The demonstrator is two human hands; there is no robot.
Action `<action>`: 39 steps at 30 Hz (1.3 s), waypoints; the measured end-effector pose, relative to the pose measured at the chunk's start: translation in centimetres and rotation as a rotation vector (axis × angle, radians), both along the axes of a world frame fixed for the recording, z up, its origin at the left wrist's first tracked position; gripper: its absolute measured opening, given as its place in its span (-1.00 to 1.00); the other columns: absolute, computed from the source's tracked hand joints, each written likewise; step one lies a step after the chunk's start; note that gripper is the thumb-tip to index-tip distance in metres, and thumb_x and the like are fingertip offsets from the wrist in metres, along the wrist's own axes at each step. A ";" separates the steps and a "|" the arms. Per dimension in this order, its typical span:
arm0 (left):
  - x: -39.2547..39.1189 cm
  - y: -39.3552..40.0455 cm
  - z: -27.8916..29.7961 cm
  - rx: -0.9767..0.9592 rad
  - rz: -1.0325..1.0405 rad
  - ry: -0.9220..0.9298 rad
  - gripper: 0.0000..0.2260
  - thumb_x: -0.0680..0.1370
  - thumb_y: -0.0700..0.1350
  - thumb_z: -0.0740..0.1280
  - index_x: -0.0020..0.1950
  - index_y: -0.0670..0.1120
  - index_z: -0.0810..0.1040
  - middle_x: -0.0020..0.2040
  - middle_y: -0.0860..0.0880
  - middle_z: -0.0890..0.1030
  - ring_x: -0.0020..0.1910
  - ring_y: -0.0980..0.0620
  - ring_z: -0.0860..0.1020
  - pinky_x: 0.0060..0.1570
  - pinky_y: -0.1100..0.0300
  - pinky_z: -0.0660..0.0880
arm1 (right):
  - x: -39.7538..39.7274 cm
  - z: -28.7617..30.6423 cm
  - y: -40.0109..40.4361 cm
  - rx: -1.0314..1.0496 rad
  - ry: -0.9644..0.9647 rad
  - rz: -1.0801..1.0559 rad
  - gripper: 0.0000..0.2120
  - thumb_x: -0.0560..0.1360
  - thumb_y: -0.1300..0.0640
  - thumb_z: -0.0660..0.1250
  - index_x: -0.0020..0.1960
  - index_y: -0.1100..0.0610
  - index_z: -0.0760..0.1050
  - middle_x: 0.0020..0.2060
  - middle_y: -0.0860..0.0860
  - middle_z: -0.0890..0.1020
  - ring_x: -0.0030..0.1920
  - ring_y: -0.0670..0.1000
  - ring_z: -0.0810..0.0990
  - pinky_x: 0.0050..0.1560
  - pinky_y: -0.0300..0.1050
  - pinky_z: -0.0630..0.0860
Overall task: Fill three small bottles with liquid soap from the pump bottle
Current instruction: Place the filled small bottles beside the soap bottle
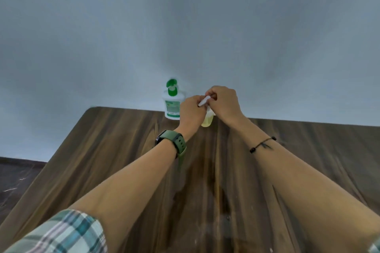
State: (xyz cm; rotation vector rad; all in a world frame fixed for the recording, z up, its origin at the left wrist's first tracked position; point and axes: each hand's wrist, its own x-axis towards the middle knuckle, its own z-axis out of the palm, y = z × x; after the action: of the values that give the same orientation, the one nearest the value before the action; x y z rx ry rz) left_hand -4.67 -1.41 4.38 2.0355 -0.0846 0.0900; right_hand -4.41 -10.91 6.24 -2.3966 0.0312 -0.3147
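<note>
The white pump bottle [172,104] with a green pump head stands at the far edge of the wooden table [123,160], close to the wall. Just right of it, my left hand [191,112] grips a small clear bottle [207,120] holding yellowish liquid; only its lower part shows. My right hand [223,100] is curled over the bottle's top and pinches a small white piece [204,101], apparently its cap or nozzle. No other small bottles are in view.
A grey wall rises right behind the table's far edge. The table's left edge runs diagonally, with dark floor [18,181] beyond it. A green watch is on my left wrist, a black cord on my right.
</note>
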 end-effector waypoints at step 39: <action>-18.4 1.2 -6.6 0.130 -0.437 0.291 -0.61 0.49 -0.22 0.34 0.32 -0.12 0.43 0.20 -0.04 0.58 0.14 0.16 0.51 0.10 0.41 0.35 | -18.6 -2.9 -5.8 -0.220 0.376 0.121 -0.84 0.40 0.17 0.37 -0.03 0.13 0.63 -0.07 0.06 0.69 -0.02 0.01 0.61 0.02 -0.23 0.41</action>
State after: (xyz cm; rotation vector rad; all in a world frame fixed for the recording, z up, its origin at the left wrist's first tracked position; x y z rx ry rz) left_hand -23.09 -0.17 -2.23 2.0915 -0.3563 -0.4951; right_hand -23.02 -16.73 3.35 -2.6299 0.0243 0.2018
